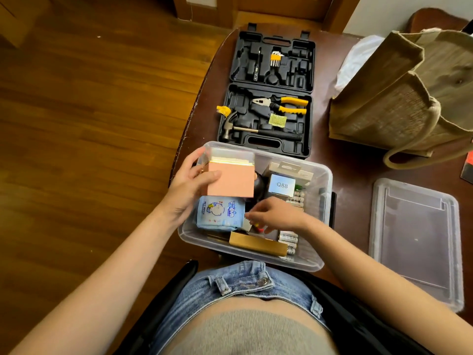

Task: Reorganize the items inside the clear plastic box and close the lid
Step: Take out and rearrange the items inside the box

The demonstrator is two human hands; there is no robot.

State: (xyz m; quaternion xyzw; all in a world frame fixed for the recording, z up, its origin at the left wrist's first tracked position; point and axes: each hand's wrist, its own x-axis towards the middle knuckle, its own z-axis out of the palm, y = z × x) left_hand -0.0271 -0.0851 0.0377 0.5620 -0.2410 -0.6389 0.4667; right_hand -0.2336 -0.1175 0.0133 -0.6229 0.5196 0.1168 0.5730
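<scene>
The clear plastic box (317,262) stands on the table's near edge, its lid (414,242) lying flat to the right. My left hand (190,185) grips a pink pad of paper (231,179) above the box's far left corner. My right hand (275,215) reaches into the middle of the box, fingers curled over small items I cannot make out. Inside lie a blue wet-wipes pack (220,212), a white Q88 box (281,185), several batteries (298,198) and a tan flat box (258,243).
An open black tool case (268,98) with yellow pliers (284,105) and a hammer (238,128) lies beyond the box. A jute bag (401,93) stands at the far right. The table edge runs down the left, with wooden floor (89,124) beyond.
</scene>
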